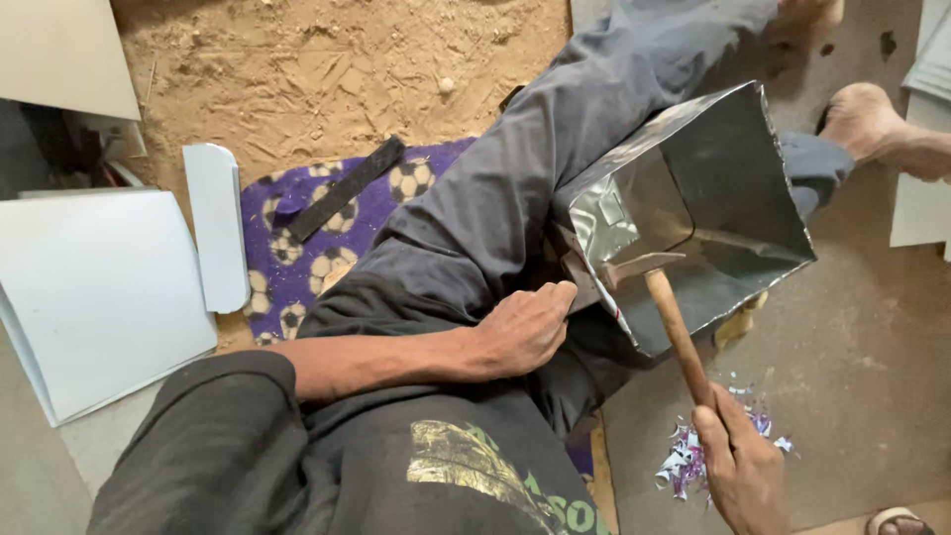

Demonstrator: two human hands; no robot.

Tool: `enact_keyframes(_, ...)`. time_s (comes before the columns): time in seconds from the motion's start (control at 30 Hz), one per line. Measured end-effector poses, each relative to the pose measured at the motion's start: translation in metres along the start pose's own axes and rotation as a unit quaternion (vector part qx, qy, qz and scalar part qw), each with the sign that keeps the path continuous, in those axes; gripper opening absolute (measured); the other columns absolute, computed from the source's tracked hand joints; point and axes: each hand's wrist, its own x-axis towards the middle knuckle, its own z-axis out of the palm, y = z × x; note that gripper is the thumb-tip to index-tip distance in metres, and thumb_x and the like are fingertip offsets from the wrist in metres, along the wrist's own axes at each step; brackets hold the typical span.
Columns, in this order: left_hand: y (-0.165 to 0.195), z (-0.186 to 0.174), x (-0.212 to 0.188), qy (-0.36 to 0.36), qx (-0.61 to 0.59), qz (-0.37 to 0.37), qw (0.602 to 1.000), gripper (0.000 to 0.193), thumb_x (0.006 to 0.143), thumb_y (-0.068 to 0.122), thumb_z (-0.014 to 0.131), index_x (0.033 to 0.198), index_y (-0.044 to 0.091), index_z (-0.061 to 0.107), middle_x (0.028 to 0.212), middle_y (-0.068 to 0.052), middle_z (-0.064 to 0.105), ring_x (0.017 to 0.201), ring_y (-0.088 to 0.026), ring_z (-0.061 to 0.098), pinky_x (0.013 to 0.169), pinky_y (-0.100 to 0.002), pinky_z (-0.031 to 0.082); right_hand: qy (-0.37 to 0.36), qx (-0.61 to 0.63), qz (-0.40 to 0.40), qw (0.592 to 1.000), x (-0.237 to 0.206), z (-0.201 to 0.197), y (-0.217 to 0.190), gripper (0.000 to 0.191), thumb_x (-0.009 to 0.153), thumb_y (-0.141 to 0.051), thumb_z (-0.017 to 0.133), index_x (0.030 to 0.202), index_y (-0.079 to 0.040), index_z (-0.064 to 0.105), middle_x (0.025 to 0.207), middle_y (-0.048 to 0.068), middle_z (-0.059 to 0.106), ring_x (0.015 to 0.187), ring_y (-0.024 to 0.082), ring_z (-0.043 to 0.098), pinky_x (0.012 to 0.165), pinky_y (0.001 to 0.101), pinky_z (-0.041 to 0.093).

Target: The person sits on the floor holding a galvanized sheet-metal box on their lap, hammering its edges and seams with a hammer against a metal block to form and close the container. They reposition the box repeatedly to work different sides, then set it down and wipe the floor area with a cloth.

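An open sheet-metal box (738, 159) rests tilted against my leg, its mouth facing me. My left hand (520, 327) presses on the box's near left edge, fingers curled against the metal. My right hand (743, 471) grips the wooden handle of a hammer (674, 327). The hammer's metal head lies inside the box against its near left rim.
Flat white sheets (94, 287) and a curved white piece (218, 223) lie at the left. A purple mat with ball print (287, 258) carries a black strip (347, 188). Metal scraps (684, 461) litter the floor near my right hand. Bare feet (872, 124) show at upper right.
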Motion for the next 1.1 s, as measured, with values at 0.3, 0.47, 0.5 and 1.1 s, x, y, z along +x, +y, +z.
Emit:
enact_keyframes(0.3, -0.004, 0.017, -0.005, 0.045, -0.042, 0.063, 0.996, 0.024, 0.091, 0.007, 0.059, 0.103, -0.002, 0.040, 0.088, -0.024, 0.057, 0.080, -0.046, 0.062, 0.068, -0.054, 0.050, 0.120, -0.048, -0.109, 0.986, -0.017, -0.003, 0.027, 0.039, 0.104, -0.028, 0.063, 0.134, -0.003, 0.068, 0.099, 0.013, 0.069, 0.093, 0.017, 0.067, 0.083, 0.0339, 0.052)
enact_keyframes(0.47, -0.002, 0.021, -0.005, 0.023, -0.063, 0.031, 0.997, 0.024, 0.094, 0.008, 0.058, 0.106, -0.002, 0.041, 0.088, -0.024, 0.058, 0.080, -0.047, 0.061, 0.069, -0.056, 0.049, 0.163, 0.138, 0.012, 0.977, -0.021, -0.005, 0.040, 0.037, 0.111, -0.030, 0.057, 0.138, -0.006, 0.063, 0.089, 0.014, 0.062, 0.072, 0.019, 0.058, 0.066, 0.0344, 0.046)
enact_keyframes(0.5, -0.001, 0.022, -0.006, 0.017, -0.075, 0.022, 0.997, 0.025, 0.094, 0.009, 0.059, 0.106, -0.002, 0.040, 0.089, -0.024, 0.059, 0.080, -0.047, 0.061, 0.069, -0.055, 0.049, 0.174, 0.227, 0.059, 0.956, -0.022, -0.006, 0.043, 0.036, 0.113, -0.031, 0.054, 0.138, -0.006, 0.061, 0.084, 0.015, 0.058, 0.066, 0.020, 0.053, 0.060, 0.0344, 0.043)
enact_keyframes(1.1, 0.007, 0.034, -0.012, 0.009, -0.121, 0.025, 0.992, 0.027, 0.093, 0.011, 0.059, 0.109, -0.002, 0.041, 0.092, -0.027, 0.056, 0.089, -0.050, 0.060, 0.073, -0.057, 0.047, 0.067, -0.058, -0.053, 0.995, -0.024, -0.012, 0.069, 0.035, 0.103, -0.030, 0.061, 0.133, -0.013, 0.066, 0.095, 0.014, 0.070, 0.088, 0.026, 0.070, 0.080, 0.0434, 0.054)
